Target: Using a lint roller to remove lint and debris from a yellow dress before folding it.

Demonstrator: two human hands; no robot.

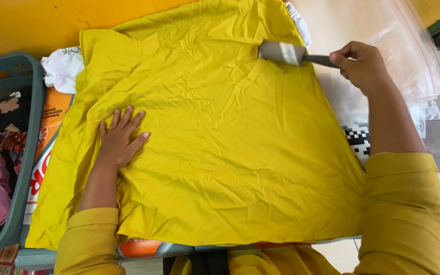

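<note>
A large wrinkled yellow cloth (220,137) lies spread over the work surface and fills most of the view. My left hand (118,137) rests flat on it at the left, palm down, fingers spread. My right hand (360,66) grips the dark handle of a grey metal iron-like tool (281,52), whose flat head sits on the cloth's upper right part. Both arms wear yellow sleeves.
A grey plastic laundry basket (21,153) with dark and pink clothes stands at the left. A white cloth (62,69) lies near the yellow cloth's upper left corner. Clear plastic bags (403,56) lie at the upper right. A black-and-white patterned piece (357,142) shows under the right edge.
</note>
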